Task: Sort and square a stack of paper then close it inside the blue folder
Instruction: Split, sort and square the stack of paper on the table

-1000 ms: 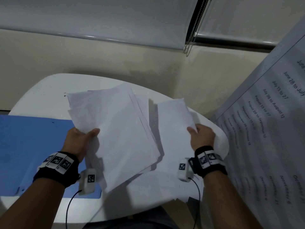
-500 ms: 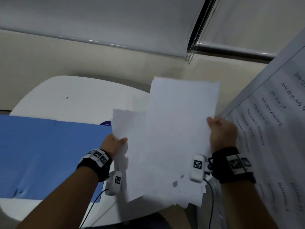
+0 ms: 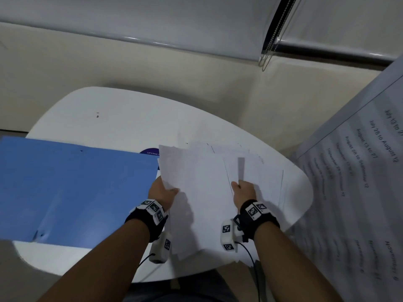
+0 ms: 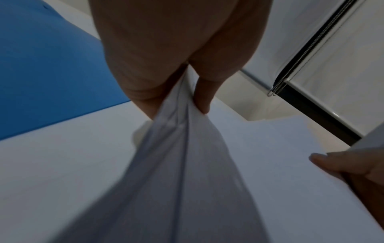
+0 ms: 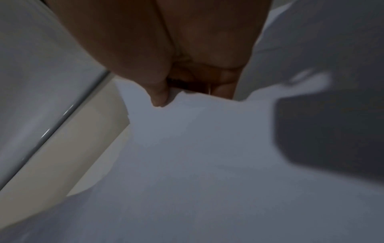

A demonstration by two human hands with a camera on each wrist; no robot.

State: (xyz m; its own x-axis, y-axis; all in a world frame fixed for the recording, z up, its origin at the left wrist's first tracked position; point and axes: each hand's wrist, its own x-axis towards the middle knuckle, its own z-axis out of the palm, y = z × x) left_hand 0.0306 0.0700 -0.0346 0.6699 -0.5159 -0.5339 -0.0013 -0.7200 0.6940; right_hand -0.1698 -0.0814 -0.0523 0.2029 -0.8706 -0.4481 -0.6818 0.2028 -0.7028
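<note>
A loose, uneven stack of white paper [image 3: 197, 192] lies over the right half of the round white table [image 3: 113, 127]. My left hand [image 3: 164, 192] pinches the stack's left edge, thumb on top; in the left wrist view the sheets [image 4: 178, 148] bunch between thumb and fingers. My right hand [image 3: 243, 189] grips the paper near the stack's middle, and the right wrist view shows its thumb pressing a sheet's edge [image 5: 187, 115]. More sheets [image 3: 270, 182] fan out to the right under that hand. The blue folder [image 3: 72, 190] lies open and flat on the table's left, beside my left hand.
A large printed sheet with date lines [image 3: 359, 182] hangs at the right, close to the table's edge. A wall and a roller blind with a bead chain [image 3: 272, 40] stand behind the table. A dark blue sticker [image 3: 150, 151] peeks out between folder and paper.
Both hands have brought the papers down from a raised, upright hold to lie low over the table. My right hand moved left and down, toward the stack's middle.
</note>
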